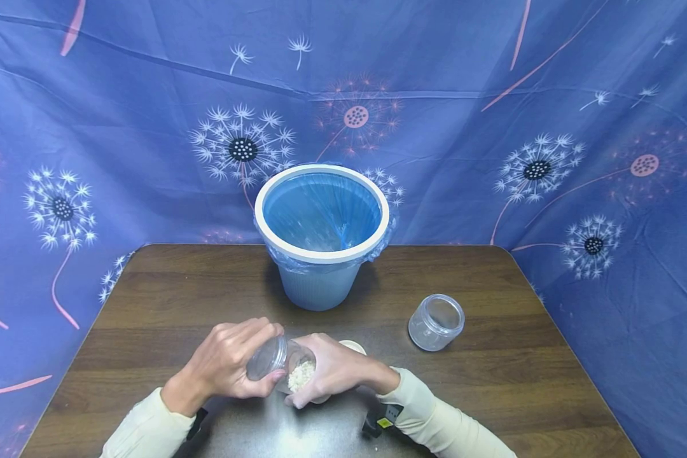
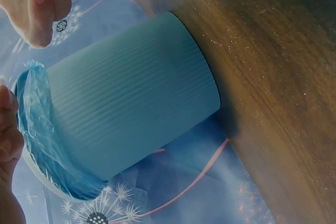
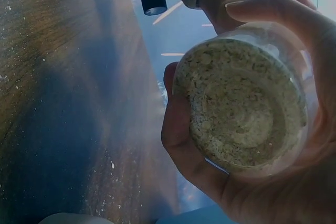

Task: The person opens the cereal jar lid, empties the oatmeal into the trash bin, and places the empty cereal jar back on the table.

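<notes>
Low over the table, my left hand (image 1: 231,359) grips a clear jar (image 1: 266,357), tilted toward my right. My right hand (image 1: 338,366) holds a second clear jar (image 1: 301,375) containing pale flakes (image 1: 301,376), tipped on its side. The two jars meet or nearly meet at their mouths; fingers partly hide the join. In the right wrist view, the flakes (image 3: 236,103) show through the jar's base, with my right thumb and fingers curled round its sides. A pale round thing (image 1: 353,346), mostly covered by my right hand, lies behind it.
A blue bin (image 1: 320,286) with a white rim and a blue plastic liner stands at the table's back edge. Another clear jar (image 1: 436,322), lidless, is on the right of the wooden table (image 1: 166,305). Small crumbs dot the tabletop. A patterned blue cloth (image 1: 435,127) hangs behind.
</notes>
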Demonstrator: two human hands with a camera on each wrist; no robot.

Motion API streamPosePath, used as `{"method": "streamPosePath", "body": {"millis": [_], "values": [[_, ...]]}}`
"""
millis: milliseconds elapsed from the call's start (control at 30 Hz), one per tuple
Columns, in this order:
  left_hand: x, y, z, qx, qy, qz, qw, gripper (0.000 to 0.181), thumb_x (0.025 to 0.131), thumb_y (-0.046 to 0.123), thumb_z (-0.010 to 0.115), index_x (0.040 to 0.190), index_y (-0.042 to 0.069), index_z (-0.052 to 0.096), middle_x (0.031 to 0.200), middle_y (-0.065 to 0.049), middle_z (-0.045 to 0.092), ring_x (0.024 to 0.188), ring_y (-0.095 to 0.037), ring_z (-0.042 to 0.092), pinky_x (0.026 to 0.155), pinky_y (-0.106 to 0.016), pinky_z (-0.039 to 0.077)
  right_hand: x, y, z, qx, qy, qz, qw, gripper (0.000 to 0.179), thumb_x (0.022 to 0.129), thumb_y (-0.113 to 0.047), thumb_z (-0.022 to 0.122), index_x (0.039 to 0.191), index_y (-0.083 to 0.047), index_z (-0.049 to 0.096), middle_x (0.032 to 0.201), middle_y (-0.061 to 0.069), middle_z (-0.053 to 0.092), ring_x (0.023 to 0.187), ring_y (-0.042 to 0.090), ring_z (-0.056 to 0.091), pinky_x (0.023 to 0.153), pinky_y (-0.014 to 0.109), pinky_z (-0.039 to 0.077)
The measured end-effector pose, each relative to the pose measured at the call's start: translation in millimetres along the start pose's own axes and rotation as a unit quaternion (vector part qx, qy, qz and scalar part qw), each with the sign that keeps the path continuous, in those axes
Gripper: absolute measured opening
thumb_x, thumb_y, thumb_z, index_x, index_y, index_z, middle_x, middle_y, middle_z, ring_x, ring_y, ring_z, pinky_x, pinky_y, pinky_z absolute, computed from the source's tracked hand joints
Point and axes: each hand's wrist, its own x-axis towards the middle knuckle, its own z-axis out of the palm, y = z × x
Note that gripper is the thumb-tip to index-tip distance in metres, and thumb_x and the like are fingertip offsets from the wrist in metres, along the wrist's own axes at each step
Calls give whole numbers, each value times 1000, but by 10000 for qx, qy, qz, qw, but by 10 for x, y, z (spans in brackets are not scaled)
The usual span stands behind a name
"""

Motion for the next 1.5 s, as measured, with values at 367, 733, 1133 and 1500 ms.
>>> {"method": "streamPosePath", "body": {"millis": [367, 733, 1133, 1500], "values": [[-14, 35, 26, 369, 217, -194, 9989, 50, 105, 52, 47, 96, 7, 67, 78, 2, 63, 55, -8, 49, 42, -19, 40, 18, -38, 21, -614, 427, -94, 9972, 52, 70, -23, 93, 117, -22, 70, 98, -12, 72, 85, -5, 62, 75, 16, 53], [-30, 48, 45, 518, 263, -237, 9980, 50, 105, 52, 46, 96, 7, 67, 77, 2, 61, 53, -9, 47, 41, -20, 40, 13, -17, 57, -738, 607, 19, 9954, 49, 69, -24, 93, 113, -23, 70, 93, -20, 66, 82, -4, 61, 73, 15, 52], [-75, 72, 51, 825, 63, -774, 9936, 52, 106, 52, 43, 97, 6, 66, 75, 0, 64, 52, -14, 57, 41, -27, 47, 40, 6, 86, -991, 1023, 86, 9898, 42, 69, -21, 90, 104, -19, 67, 82, -15, 61, 70, -5, 53, 61, 13, 46], [-108, 92, 60, 791, 29, -1308, 9882, 53, 107, 52, 42, 98, 6, 66, 73, 0, 65, 52, -14, 57, 40, -27, 44, 59, -24, 115, -1754, 1427, 378, 9734, 54, 64, -30, 93, 110, -18, 67, 78, -15, 58, 68, 2, 54, 58, 14, 41]]}}
